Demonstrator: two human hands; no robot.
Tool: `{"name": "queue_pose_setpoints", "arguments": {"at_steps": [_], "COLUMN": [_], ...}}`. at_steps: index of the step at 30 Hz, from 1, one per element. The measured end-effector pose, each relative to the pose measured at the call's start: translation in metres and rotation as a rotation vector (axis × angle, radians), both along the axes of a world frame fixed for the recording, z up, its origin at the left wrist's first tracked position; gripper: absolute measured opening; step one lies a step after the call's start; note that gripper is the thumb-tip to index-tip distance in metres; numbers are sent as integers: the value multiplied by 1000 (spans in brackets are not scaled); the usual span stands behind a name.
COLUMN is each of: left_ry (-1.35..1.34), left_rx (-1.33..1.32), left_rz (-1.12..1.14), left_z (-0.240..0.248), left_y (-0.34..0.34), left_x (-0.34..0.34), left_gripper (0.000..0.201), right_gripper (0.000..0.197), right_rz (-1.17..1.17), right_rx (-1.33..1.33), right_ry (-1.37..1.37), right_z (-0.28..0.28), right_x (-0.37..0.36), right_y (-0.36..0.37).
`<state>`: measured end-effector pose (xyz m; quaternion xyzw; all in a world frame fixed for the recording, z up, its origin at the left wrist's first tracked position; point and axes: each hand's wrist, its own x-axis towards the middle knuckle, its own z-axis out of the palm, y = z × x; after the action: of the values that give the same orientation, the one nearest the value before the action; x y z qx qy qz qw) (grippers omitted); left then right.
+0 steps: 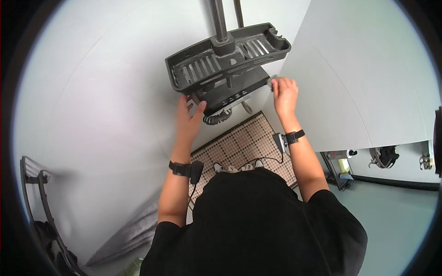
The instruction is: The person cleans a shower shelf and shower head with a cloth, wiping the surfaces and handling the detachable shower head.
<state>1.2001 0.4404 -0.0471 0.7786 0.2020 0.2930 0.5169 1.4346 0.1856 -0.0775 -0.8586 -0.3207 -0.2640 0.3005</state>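
A black shower control unit [237,94] with a row of small white icons along its front edge is fixed to the wall beneath a dark grey slotted shelf [228,57]. At the unit's left end is my left hand [189,117], fingers apart, with the thumb against the corner and the fingertips partly hidden by the shelf. My right hand [284,92] is closed at the right end, pinching a small grey piece [271,82]. Whether that piece is a knob or a bit of cloth, I cannot tell. A coiled dark hose [217,117] hangs below the unit.
A metal pole [219,20] rises through the shelf. Pale walls meet behind it. Below lies a checked mat [248,142], with my shoes on it. At right stands a black rack [338,170] with bottles; a metal rail [46,202] is at left. Straps with cables circle both wrists.
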Motion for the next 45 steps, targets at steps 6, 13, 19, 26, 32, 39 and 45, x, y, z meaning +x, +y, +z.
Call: {"name": "queue_pose_setpoints", "arguments": {"at_steps": [6,13,19,26,32,39,45], "left_ry": [1,-145,-428,-383,-323,-235,-217], "left_rx": [1,-27,-148,-357,-427,-557,-396], "left_rz": [32,40,137,180,194,275,468], "left_z": [11,10,28,21,-2,-8,-42], "left_y": [-2,14,23,19,-8,-16,-13], "left_x": [19,2,-39,-94,-106,-107,-104], "left_gripper": [47,35,37,31,38,44,26], "right_gripper": [14,18,24,42,42,40,41], "right_rz": [339,394,413,512,525,512,488], "right_rx": [117,108,35,-38,8,12,26], "right_ry": [131,160,179,285,280,258,265], "right_z": [4,4,5,14,15,14,12], "right_x": [-33,-42,-42,-36,-41,-39,-44], "right_y": [44,50,48,31,36,36,37]}}
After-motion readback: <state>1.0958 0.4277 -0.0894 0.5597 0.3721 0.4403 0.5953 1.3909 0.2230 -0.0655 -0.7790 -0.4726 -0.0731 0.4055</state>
